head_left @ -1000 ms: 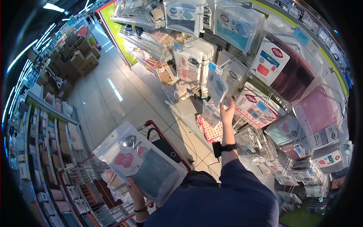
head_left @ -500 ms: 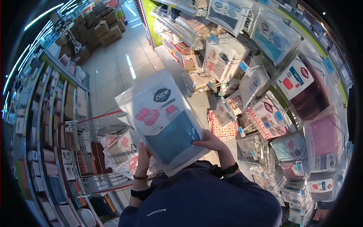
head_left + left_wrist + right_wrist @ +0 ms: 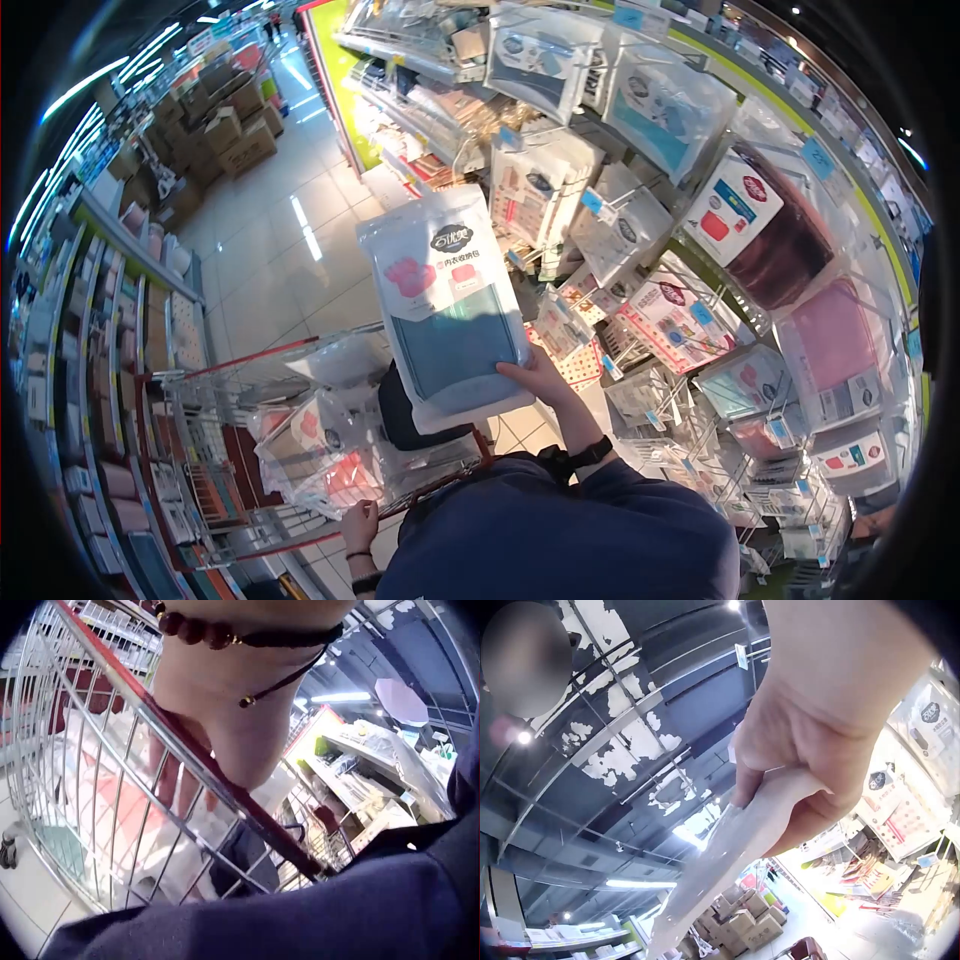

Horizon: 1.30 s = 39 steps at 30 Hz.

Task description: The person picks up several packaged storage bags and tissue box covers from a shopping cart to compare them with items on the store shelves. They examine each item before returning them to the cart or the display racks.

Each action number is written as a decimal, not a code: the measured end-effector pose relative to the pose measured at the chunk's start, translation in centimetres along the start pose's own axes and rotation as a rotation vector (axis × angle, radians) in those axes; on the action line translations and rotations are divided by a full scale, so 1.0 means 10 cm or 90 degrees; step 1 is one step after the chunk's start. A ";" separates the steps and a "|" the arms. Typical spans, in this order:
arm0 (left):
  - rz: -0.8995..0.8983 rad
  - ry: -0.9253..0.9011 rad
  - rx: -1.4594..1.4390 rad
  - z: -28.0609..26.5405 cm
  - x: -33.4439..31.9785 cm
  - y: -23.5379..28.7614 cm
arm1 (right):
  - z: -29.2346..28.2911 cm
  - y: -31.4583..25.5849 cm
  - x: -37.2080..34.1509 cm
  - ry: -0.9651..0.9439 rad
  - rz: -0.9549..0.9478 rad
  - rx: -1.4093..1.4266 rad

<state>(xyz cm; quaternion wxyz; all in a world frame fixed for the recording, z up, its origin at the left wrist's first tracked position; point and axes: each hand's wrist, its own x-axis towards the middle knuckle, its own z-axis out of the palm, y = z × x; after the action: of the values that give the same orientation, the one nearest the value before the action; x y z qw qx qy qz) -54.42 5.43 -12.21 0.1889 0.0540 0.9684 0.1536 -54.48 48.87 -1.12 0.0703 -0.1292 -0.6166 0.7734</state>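
Observation:
My right hand (image 3: 545, 378) pinches the lower right edge of a packaged storage bag (image 3: 455, 345), thumb on its front. The flat pack is clear plastic with a white label, a pink picture and a teal fabric part. In the right wrist view the pack (image 3: 727, 832) appears edge-on between thumb and fingers. My left hand (image 3: 360, 522) is at the near side of the shopping cart (image 3: 250, 545), its fingers (image 3: 171, 776) hanging loosely inside the wire. Below those fingers lie several plastic-wrapped packs (image 3: 310, 445) with pink and white labels.
On my right, a display rack holds hanging packs (image 3: 735, 225) with blue price tags (image 3: 820, 158). Shelves (image 3: 95, 400) of goods line the left. Cardboard boxes (image 3: 240, 135) are stacked farther down the tiled aisle (image 3: 270, 250). A dark bag (image 3: 410, 410) sits in the cart.
My right hand came from the rack to the teal pack and took hold of it. My left hand let go of the pack and dropped to the cart's side.

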 end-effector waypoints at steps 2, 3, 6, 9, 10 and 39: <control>-0.023 0.134 -0.035 0.02 -0.05 0.19 | 0.01 -0.09 0.04 0.037 -0.056 0.029; -0.018 0.134 -0.037 0.04 -0.03 0.20 | 0.00 -0.04 0.09 0.077 -0.097 0.042; -0.041 0.188 -0.015 0.08 0.01 0.22 | -0.11 -0.02 0.17 0.158 -0.096 0.003; -0.073 0.207 -0.024 0.07 0.06 0.23 | -0.16 -0.06 0.16 0.159 -0.102 0.122; -0.074 0.194 -0.018 0.08 0.08 0.21 | -0.19 -0.07 0.15 0.166 -0.086 0.163; 0.017 0.058 -0.233 -0.46 0.19 -0.67 | 0.60 -0.11 -0.44 0.417 -0.023 -0.053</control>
<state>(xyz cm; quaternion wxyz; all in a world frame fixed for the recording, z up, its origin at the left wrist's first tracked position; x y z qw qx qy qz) -58.28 -1.91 -10.95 0.1495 0.0245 0.9309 0.3323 -52.00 42.35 1.72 0.2732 -0.3628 -0.5945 0.6635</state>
